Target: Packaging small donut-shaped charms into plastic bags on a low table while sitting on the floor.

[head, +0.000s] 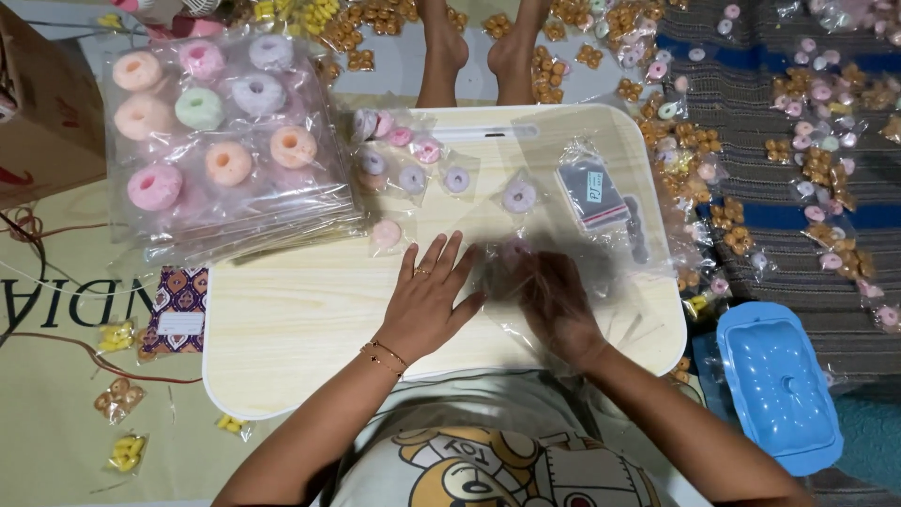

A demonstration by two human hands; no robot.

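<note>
Both forearms reaching forward from the body over a pale lap table [282, 329]. Left hand [428, 299] flat, palm down, fingers spread and released, pressing the edge of a clear bag [563, 272] against the tabletop. Right hand [554, 302] blurred under the plastic, fingers curled over the bag; cannot tell whether gripping. Bag lying mid-table, just right of centre, with a pink ring [514, 250] at the fingertips. Behind, packed rings [413, 169] and a stack of ring packs [221, 141] at the left.
</note>
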